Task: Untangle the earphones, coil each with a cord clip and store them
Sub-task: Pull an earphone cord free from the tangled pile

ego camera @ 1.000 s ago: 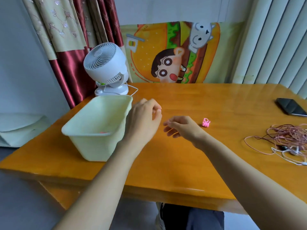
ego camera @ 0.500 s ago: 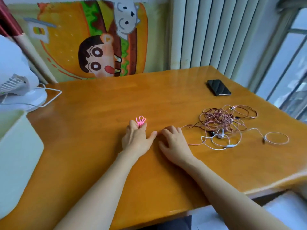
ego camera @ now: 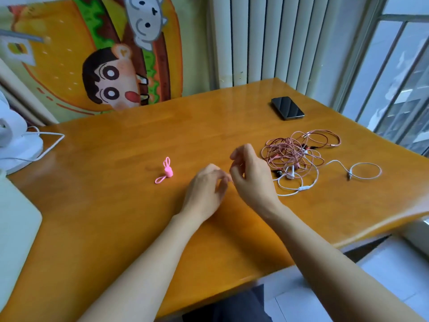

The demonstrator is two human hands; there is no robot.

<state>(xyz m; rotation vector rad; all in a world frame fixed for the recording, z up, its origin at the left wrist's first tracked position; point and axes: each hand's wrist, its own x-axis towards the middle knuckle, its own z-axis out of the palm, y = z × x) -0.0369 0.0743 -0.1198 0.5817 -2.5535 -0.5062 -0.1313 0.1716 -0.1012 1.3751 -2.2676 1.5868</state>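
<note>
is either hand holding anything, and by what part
Nothing visible: left hand and right hand hover with loosely curled fingers; the pink clip and earphones lie free on the table.

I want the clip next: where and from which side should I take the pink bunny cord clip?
Pinch the pink bunny cord clip by its rounded body, from above, likely with the nearer left hand. It seems to stand upright, ears up, its thin loop lying flat on the table, so the body offers the firmest hold.

phone [ego camera: 287, 108] on table [ego camera: 116, 147] | fan [ego camera: 14, 147] far left | cartoon poster [ego camera: 92, 54] behind
</note>
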